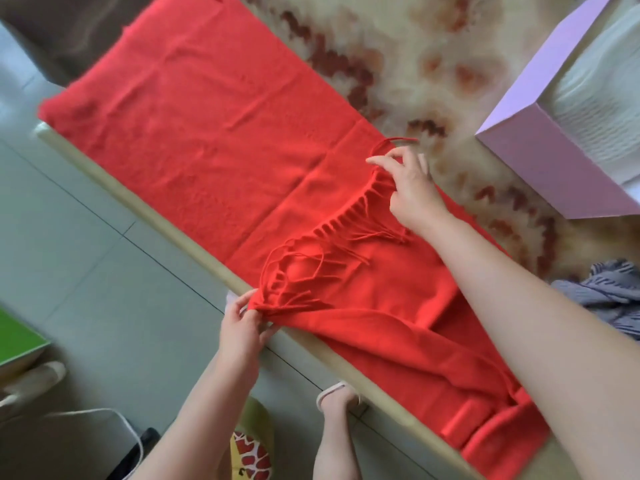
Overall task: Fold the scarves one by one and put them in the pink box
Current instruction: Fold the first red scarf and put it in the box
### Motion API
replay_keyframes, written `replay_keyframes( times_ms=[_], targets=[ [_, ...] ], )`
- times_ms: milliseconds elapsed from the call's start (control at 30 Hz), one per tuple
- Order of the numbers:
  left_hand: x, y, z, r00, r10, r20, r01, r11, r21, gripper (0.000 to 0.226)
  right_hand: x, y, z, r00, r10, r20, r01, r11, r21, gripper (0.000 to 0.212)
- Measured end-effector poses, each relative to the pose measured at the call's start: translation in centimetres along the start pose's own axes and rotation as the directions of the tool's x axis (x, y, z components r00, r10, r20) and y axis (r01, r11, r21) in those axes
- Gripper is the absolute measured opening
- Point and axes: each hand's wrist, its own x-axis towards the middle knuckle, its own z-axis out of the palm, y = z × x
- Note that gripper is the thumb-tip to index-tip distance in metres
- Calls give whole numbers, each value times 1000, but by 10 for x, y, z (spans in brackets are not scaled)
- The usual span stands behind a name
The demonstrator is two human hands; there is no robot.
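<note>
Head cam: L grip [242, 320] & R grip [408, 188] each pinch red scarf [207, 133] fringe corners, arms extended

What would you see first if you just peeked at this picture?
The big red scarf grabs you first, spread slantwise across the table. Its fringed end is folded back, the left hand pinching one corner at the table's near edge and the right hand holding the other. A pink box sits upper right.

At the bottom of the frame I wear yellow cloth [251, 457] with red hearts and a pale pink sandal [336, 392].
</note>
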Motion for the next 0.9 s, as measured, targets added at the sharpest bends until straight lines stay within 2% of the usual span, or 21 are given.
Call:
replay_keyframes(
  times_ms=[100,167,233,300,400,533,667,733,900],
  targets=[
    [5,6,-3,1000,-10,4,10,1000,11,30,22,-2,1,984,-112,137,130,983,-131,59],
    [7,15,2,999,10,42,-14,995,95,31,31,0,1,970,-142,196,176,970,-169,41],
    [7,23,8,993,81,86,-97,975,201,42,36,3,-1,968,-148,203,183,969,-164,24],
    [8,25,14,983,170,70,-184,933,308,49,38,5,-3,971,-140,194,168,976,-136,11],
    [12,25,20,977,213,-25,-181,885,428,35,40,0,-8,981,-144,127,148,989,-26,5],
    [16,20,13,981,169,-94,-127,928,350,7,47,-17,-17,974,-190,122,191,982,8,6],
    [16,32,0,983,182,-1,-178,961,212,22,67,-35,-30,967,-210,147,210,978,15,10],
    [22,43,-6,983,182,27,-184,967,176,19,79,-45,-38,959,-228,170,217,973,79,1],
    [39,92,-22,948,314,-52,-308,946,99,13,114,-80,-45,977,-187,104,149,943,297,8]
  ],
)
